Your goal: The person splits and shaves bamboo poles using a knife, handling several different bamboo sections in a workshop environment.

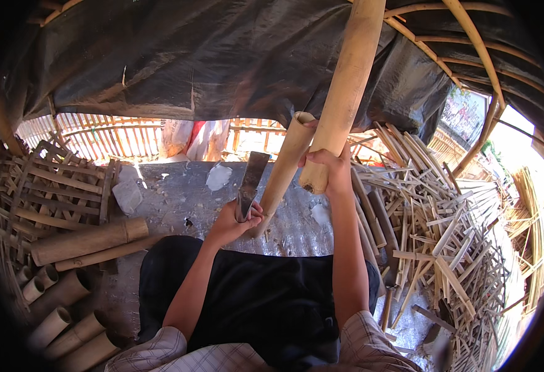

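At the far left a flat woven lattice of bamboo slats [49, 186] leaned by the wall. Below it two long round bamboo logs [89, 240] lay on the ground, and under them short cut bamboo tubes [61, 319] lay in a row with their hollow ends open.

Near the middle, the person's left hand [231, 222] was closed tight around the handle of a broad flat metal cleaver [251, 180], and its blade stood up, just beside a short pale bamboo tube [284, 167]. This tube was tilted, its open top end up to the right and its lower end touching the left hand. I could not tell which hand really carried it.

A little more to the right, the right hand [326, 166] was clamped on the lower end of a long thick pale bamboo pole [346, 87], which went up almost to the black plastic roof sheet [210, 56]. The two hands were near each other but apart. Both bamboo pieces were held in the air over the grey corrugated metal sheet [173, 198] and over the person's dark lap.

At the right a big loose heap of thin split bamboo strips [445, 248] covered the ground.
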A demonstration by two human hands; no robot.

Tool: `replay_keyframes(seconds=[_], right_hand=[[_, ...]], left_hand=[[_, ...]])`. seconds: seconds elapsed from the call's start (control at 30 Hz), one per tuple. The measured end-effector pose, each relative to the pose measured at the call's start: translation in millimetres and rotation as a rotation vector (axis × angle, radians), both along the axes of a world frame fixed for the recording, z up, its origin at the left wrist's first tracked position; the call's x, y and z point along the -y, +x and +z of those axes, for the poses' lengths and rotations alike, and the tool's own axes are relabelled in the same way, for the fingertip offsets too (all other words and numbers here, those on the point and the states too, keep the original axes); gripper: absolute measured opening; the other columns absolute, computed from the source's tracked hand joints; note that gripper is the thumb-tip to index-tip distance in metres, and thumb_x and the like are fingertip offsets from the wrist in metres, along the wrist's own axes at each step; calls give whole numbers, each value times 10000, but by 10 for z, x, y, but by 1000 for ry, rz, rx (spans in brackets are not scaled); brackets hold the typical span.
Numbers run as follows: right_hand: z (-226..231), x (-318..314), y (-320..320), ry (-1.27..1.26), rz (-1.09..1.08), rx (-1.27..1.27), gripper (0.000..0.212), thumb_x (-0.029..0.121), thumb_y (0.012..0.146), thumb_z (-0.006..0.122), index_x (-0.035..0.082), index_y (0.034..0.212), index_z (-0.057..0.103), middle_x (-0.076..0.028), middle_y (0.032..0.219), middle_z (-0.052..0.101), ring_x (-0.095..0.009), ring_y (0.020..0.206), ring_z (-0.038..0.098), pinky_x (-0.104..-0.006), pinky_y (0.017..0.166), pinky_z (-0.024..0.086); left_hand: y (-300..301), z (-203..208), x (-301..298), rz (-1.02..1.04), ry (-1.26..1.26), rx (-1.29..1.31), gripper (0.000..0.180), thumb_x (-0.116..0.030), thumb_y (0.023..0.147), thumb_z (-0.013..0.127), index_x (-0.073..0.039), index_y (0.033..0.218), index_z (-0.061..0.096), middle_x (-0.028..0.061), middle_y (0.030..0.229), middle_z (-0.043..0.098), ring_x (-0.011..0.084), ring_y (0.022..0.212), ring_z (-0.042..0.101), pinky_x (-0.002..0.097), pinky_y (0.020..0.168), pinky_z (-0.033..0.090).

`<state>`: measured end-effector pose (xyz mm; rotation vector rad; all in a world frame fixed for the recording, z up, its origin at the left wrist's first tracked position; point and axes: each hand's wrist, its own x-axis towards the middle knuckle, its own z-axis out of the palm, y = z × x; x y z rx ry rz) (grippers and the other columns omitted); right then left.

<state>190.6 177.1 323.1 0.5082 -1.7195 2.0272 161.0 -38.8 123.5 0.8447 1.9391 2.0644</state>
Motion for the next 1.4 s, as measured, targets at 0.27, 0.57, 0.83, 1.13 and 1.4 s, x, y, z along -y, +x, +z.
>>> replay_keyframes(seconds=[0.27, 0.57, 0.83, 1.13, 1.4], right_hand=[[-86, -7, 44, -57, 3, -67, 490, -26, 658, 650, -56, 1146, 627, -153, 978, 673, -243, 665, 676, -367, 605, 548], [-109, -28, -4, 101, -46, -119, 518, -49, 667, 648, -54, 1182, 601, -136, 867, 674, -231, 674, 686, -350, 632, 553], [-119, 37, -16, 149, -77, -134, 509, -50, 672, 658, -52, 1176, 591, -125, 869, 680, -221, 692, 688, -345, 658, 546], [-91, 119, -68, 167, -99, -100, 542, 44, 591, 703, -29, 1123, 628, -106, 882, 694, -203, 792, 682, -344, 676, 558], [-155, -32, -93, 189, -144, -141, 554, 48, 603, 707, -29, 1146, 624, -113, 905, 703, -208, 780, 698, -346, 668, 567]], left_hand=[[205, 1565, 384, 90, -382, -218, 400, -183, 962, 747, 15, 1224, 517, 75, 751, 639, 101, 470, 560, 286, 424, 439], [171, 2088, 523, 223, -690, -406, 357, -262, 945, 754, -8, 1103, 559, 82, 732, 602, 151, 497, 575, 326, 460, 452], [325, 2422, 528, 211, -856, -305, 360, -263, 939, 740, -28, 1165, 586, 86, 815, 623, 149, 565, 588, 328, 499, 460], [-48, 2466, 814, 244, -958, -639, 525, -270, 933, 762, -54, 1369, 566, 132, 995, 675, 167, 652, 620, 322, 505, 471], [248, 2721, 537, 190, -999, -409, 312, -270, 944, 725, -49, 1133, 613, 63, 774, 689, 140, 574, 606, 321, 435, 433]])
